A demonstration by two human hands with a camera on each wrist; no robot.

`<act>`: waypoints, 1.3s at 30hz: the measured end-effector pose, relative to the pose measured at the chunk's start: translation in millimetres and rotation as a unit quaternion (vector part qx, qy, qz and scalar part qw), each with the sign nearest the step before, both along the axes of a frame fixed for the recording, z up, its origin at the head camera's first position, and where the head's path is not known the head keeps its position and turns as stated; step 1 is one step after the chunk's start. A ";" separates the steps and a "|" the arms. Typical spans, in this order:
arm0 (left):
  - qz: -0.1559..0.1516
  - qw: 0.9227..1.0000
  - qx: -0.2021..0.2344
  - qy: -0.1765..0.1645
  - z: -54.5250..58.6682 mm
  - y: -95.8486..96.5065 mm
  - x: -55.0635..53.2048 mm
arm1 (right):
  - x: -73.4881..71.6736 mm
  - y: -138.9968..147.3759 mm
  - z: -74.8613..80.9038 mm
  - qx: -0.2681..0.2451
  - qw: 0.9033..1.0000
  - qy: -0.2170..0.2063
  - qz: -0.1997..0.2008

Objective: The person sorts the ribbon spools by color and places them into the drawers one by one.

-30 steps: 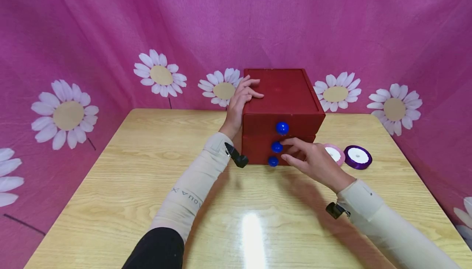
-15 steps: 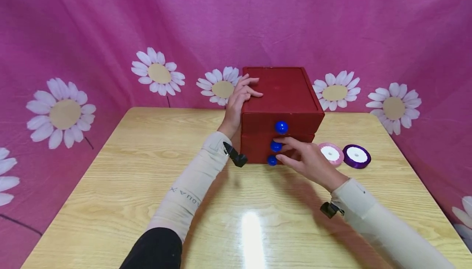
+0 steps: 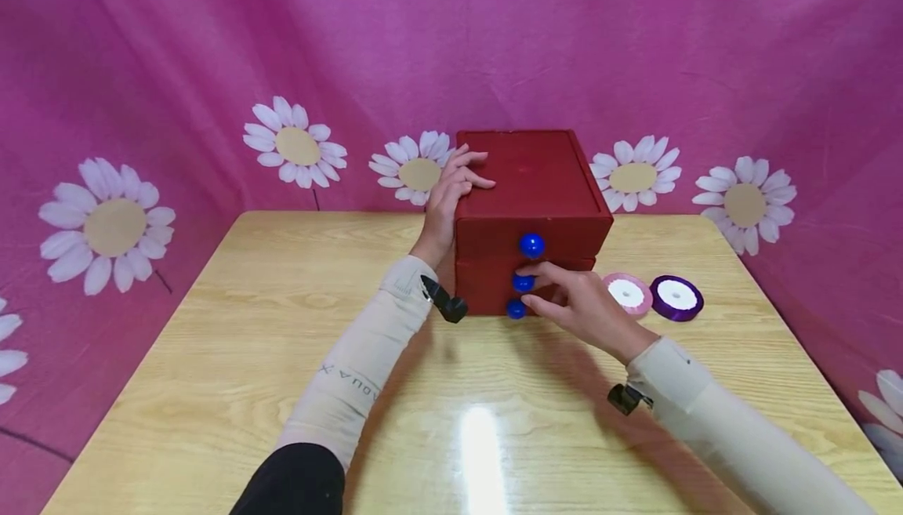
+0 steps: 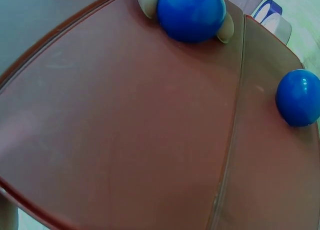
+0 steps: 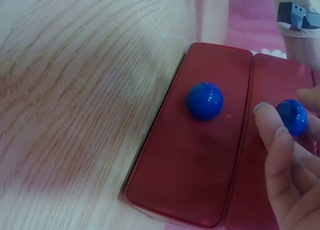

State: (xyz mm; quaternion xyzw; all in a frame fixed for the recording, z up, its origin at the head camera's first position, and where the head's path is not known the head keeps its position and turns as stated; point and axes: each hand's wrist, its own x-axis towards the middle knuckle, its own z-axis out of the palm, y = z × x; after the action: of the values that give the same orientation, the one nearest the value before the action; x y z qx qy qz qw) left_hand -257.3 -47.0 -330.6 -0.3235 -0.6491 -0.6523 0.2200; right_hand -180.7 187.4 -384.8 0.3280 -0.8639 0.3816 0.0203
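A red drawer box (image 3: pixel 532 174) stands at the back of the table, three round blue knobs down its front. My left hand (image 3: pixel 447 201) rests on its top left edge, fingers spread over the lid. My right hand (image 3: pixel 582 303) pinches the middle knob (image 5: pixel 292 117), index finger over the top and thumb below. The bottom knob (image 5: pixel 205 101) is just under the thumb, and the top knob (image 3: pixel 532 245) sits above the hand. In the left wrist view, fingertips (image 4: pixel 226 29) show on both sides of a blue knob (image 4: pixel 191 15). All drawers look closed.
Beside the box on the right lie a pink ribbon spool (image 3: pixel 626 294), partly behind my right hand, and a purple ribbon spool (image 3: pixel 677 298). A pink curtain (image 3: pixel 522 37) with daisies hangs behind and around the wooden table (image 3: pixel 282 303).
My right hand has moved left to the middle knob and its fingers have come round it. The left hand stays on the box. The whole view has shifted slightly.
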 end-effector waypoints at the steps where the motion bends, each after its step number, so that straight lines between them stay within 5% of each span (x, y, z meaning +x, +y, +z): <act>1: 0.001 1.000 0.000 -0.003 -0.3 -1.0 0.3 | -0.4 -0.9 -0.7 -0.001 1.000 -0.003 0.000; 17: -0.007 1.000 -0.001 0.017 3.6 -2.5 -10.7 | 3.7 -4.9 -1.8 -0.015 1.000 -0.003 -0.016; 28: -0.017 1.000 -0.010 0.002 2.7 7.5 -12.2 | 11.0 2.0 -7.9 -0.024 0.999 0.008 -0.042; 31: -0.012 1.000 -0.019 -0.007 0.1 7.8 -9.8 | 13.8 3.8 -9.5 -0.022 0.999 0.014 -0.044; 39: 0.010 1.000 -0.011 -0.022 -24.2 0.8 -26.6 | 15.0 2.2 -4.2 -0.009 0.999 0.022 -0.038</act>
State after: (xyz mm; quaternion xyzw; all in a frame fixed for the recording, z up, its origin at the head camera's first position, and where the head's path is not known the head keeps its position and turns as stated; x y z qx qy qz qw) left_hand -283.9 -46.1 -354.7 -0.3049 -0.6644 -0.6496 0.2088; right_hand -165.7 189.6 -389.0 0.3034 -0.8714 0.3812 0.0566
